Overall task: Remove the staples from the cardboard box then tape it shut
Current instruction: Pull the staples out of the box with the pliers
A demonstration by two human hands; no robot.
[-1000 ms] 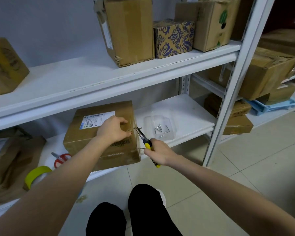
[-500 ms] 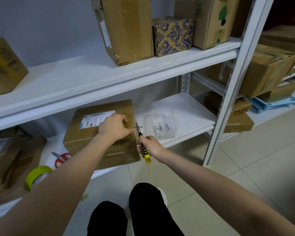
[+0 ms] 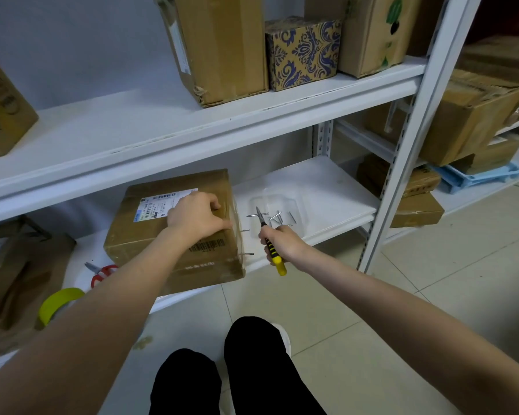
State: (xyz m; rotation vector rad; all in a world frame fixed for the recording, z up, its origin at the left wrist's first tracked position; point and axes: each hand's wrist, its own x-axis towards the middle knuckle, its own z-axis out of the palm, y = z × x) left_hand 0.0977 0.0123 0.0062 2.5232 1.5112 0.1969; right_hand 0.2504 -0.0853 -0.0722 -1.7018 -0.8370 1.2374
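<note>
— Left hand [image 3: 197, 215], right hand [image 3: 282, 245]: pose?
— Left: forearm stretched forward, palm down on box [image 3: 150, 235] top, fingers curled at right top edge, bracing it. Right: clenched round pliers [image 3: 263, 223], yellow-and-black handles low, tip pointing up and away, clear of box.
— Anything in tip?
— One nail [image 3: 251, 215], held crosswise, over near edge of tray [image 3: 300, 209].
— Box location? Counts?
— On lower shelf [image 3: 336, 187], label up, front overhanging shelf edge. Two nails [image 3: 245, 230] sticking out of right side, one above the other. One clear tray just right of box; loose nails [image 3: 277, 217] inside, number unreadable. One scissors [image 3: 102, 272], red handles, and one yellow tape roll [image 3: 59, 304], left of box, near left forearm.
</note>
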